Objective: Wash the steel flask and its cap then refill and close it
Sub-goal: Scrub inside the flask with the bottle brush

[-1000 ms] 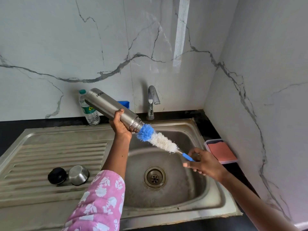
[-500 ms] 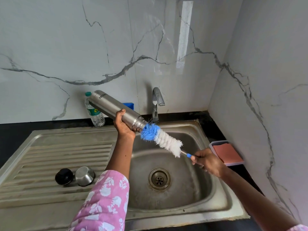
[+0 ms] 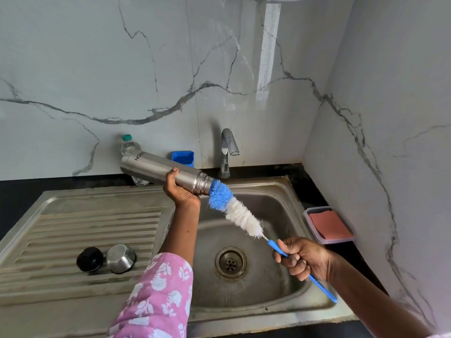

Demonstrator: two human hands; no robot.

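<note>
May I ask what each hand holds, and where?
The left hand grips the steel flask near its neck; the right hand grips the brush by its handle.

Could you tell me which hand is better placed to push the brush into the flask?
Right hand: it grips the brush, tip at the mouth of the flask that the left hand holds.

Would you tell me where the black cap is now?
Head view: the black cap lies on the drainboard, left of the basin, beside the steel cup.

pink floral sleeve (image 3: 158, 296), bare forearms
</note>
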